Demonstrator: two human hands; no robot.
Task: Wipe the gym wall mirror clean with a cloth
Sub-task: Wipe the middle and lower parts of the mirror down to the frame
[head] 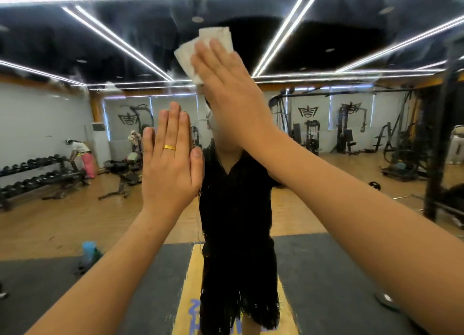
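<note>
High on the mirror (326,138), right hand (226,78) lies flat, fingers straight, pressing the white cloth (198,53) to the glass. Left hand (170,158) is flat, fingers together, apparently braced on the glass. Risks: cloth is pinned, not gripped, and may slip free; the bare palm likely leaves fresh prints.

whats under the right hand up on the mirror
A white cloth, pressed flat against the mirror by the right hand, fingers straight. Its top and left edges stick out past the hand; the rest of the cloth and the glass behind it are covered.
</note>
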